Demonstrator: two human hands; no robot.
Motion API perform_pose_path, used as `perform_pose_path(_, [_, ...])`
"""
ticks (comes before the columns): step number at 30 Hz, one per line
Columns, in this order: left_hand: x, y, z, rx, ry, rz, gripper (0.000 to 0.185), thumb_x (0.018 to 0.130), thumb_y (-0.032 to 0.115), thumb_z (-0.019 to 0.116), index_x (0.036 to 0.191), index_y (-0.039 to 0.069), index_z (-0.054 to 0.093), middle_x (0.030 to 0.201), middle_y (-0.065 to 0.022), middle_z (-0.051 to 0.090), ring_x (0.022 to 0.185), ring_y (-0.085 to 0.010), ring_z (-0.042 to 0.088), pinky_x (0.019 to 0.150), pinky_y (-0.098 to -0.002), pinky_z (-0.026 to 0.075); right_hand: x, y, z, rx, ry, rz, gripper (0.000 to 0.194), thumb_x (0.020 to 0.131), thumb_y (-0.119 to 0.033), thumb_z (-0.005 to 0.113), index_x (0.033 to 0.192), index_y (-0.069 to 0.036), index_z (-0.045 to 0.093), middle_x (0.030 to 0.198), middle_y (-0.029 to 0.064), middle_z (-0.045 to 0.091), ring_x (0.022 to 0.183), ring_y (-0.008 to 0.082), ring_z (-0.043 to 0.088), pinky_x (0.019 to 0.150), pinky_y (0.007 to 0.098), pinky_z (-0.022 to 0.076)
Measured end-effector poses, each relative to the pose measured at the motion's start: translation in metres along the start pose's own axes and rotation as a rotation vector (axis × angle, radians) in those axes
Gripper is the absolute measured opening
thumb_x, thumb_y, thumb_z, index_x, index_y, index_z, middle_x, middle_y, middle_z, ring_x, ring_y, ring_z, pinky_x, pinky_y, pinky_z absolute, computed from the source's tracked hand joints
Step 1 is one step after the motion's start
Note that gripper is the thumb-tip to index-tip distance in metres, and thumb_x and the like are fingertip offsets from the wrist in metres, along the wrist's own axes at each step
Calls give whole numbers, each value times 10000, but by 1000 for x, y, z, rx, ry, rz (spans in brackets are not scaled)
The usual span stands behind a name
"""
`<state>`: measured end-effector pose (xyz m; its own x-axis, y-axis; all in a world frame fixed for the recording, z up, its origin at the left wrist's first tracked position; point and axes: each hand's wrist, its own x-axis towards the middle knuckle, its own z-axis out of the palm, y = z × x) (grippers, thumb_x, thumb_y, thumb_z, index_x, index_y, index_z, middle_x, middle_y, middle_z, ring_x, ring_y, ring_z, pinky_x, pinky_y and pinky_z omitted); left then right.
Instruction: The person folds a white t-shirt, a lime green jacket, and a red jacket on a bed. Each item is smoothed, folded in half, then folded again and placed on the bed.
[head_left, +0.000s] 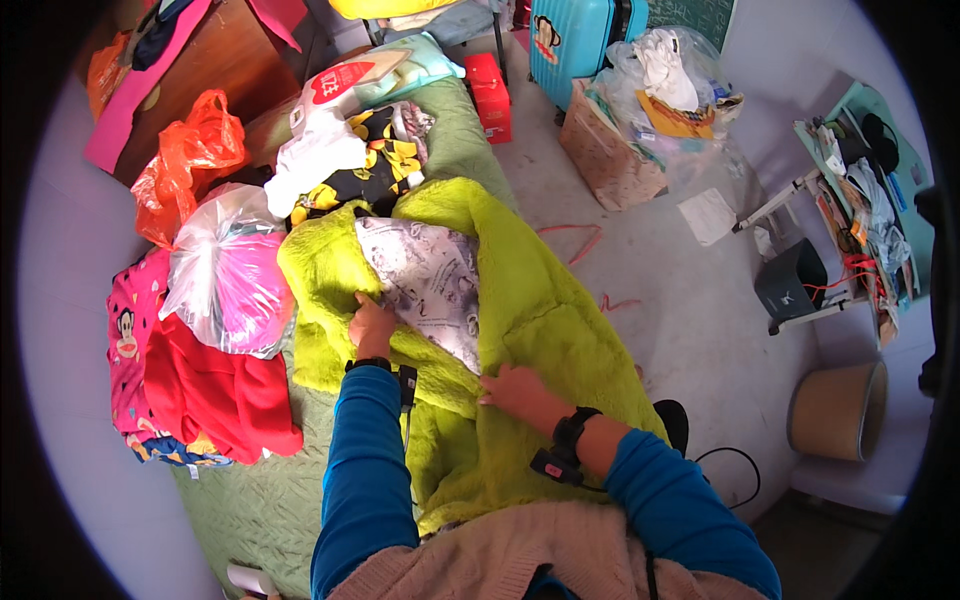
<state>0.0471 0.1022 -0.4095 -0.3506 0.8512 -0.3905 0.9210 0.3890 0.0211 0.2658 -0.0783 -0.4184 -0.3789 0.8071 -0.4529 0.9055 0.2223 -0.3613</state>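
Observation:
A yellow-green plush garment (555, 337) lies spread over the bed in front of me and drapes over its right edge. Between its two plush sides shows a pale printed lining (427, 277). My left hand (371, 322) is on the left plush part, its fingers at the fold beside the lining; whether they pinch it is unclear. My right hand (517, 390) rests at the lower tip of the lining, fingertips on the plush edge, grip also unclear.
Left on the bed are red clothing (217, 382), a clear plastic bag (232, 277) and an orange bag (195, 157). Black-and-yellow clothing (360, 172) lies beyond. A blue suitcase (562, 52), paper bag (607, 157) and cylindrical bin (832, 411) stand on the floor.

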Motion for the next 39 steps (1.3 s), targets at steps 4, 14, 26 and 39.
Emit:
perform_pose_path(4, [17,6,-2,20,96,21,506,824,316,509,1230,33,405,1006,-183,623,936,-313,609,773,-385,491,-1,18,1,290,285,105,353,792,-417,580,985,-122,577,936,174,587,776,311,591,622,411,470])
perform_pose_path(14, [55,17,-83,-1388,201,298,309,880,288,536,918,-16,577,717,-82,607,597,-164,586,548,-276,481,-76,105,-61,2021,590,23,344,673,-10,489,1011,-55,533,963,76,580,845,211,586,766,321,483])
perform_pose_path(26, [-95,159,49,-1572,-1197,371,664,881,517,414,1274,-16,372,1231,-175,489,1110,-309,483,916,-431,413,-112,82,-106,2100,568,-277,573,605,34,430,1175,-24,453,1112,88,530,1019,201,520,886,280,419])
perform_pose_path(39, [-79,195,-63,-1403,269,927,471,735,-48,513,1178,109,546,1016,-133,562,806,-194,555,951,-316,367,-135,100,-97,2221,541,-255,717,606,-18,441,1315,-60,350,1245,86,464,1156,222,436,965,308,354])
